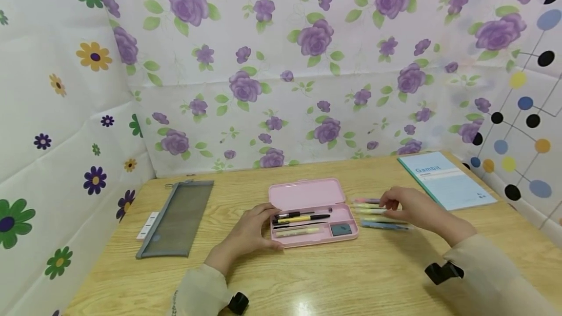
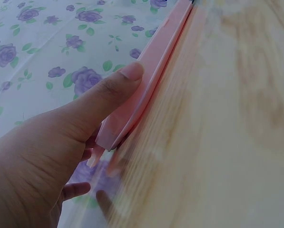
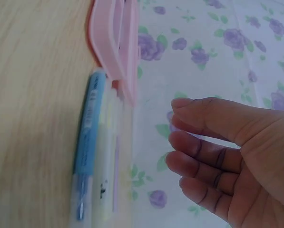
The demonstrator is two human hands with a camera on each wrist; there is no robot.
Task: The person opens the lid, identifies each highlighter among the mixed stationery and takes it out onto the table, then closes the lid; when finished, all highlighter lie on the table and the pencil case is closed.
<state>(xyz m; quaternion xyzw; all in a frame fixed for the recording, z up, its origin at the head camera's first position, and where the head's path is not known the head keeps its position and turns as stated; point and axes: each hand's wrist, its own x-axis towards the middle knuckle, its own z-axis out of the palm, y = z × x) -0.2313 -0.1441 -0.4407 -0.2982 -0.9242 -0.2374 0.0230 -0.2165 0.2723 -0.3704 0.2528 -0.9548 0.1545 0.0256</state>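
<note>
A pink pencil case [image 1: 307, 243] lies with its lid raised on the table. Inside are a yellow-and-black pen [image 1: 303, 219], other dark pens, a pale highlighter [image 1: 296, 231] and a dark grey eraser [image 1: 341, 229]. My left hand [image 1: 248, 230] holds the case's left end; in the left wrist view its thumb [image 2: 127, 76] presses the near wall, with the other fingers partly hidden behind. My right hand [image 1: 410, 208] hovers over a row of several highlighters to the right of the case, including a blue one [image 3: 90, 123]. Its fingers are loosely bent and hold nothing.
A grey mesh zip pouch [image 1: 177, 221] lies at the left, a white label sticking out beside it. At the back right is a notebook [image 1: 448, 184] with a green spine. Flowered cloth [image 1: 281, 87] hangs behind the wooden table [image 1: 333, 277].
</note>
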